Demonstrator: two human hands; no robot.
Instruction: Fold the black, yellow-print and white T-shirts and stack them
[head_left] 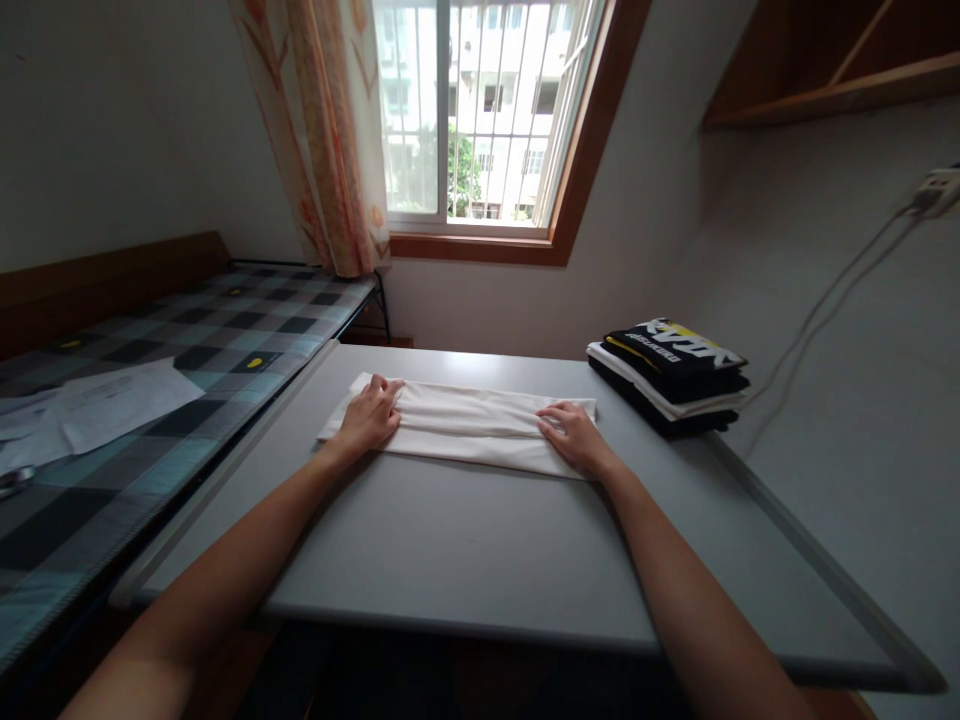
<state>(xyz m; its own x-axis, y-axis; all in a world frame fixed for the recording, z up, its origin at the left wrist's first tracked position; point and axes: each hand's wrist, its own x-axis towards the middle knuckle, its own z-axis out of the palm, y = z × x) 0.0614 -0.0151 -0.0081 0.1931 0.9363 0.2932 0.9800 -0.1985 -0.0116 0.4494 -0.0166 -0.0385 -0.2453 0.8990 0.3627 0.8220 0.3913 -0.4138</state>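
Note:
A white garment [465, 422], folded into a long flat strip, lies crosswise on the grey table. Its kind cannot be made out, and lengthwise creases run along it. On its left end rests my left hand [370, 415], fingers bent and apart from the thumb, the fingertips touching the fabric. Over the right end lies my right hand [576, 438], its fingers stretched out and spread on the cloth. Both palms hide small parts of the garment.
The grey table [465, 560] has a raised rim along its right side. A stack of folded clothes [667, 375], mostly black, stands at its back right. At left is a bed with a checked mattress [247, 310] and papers [127, 400]. A window [495, 120] is behind.

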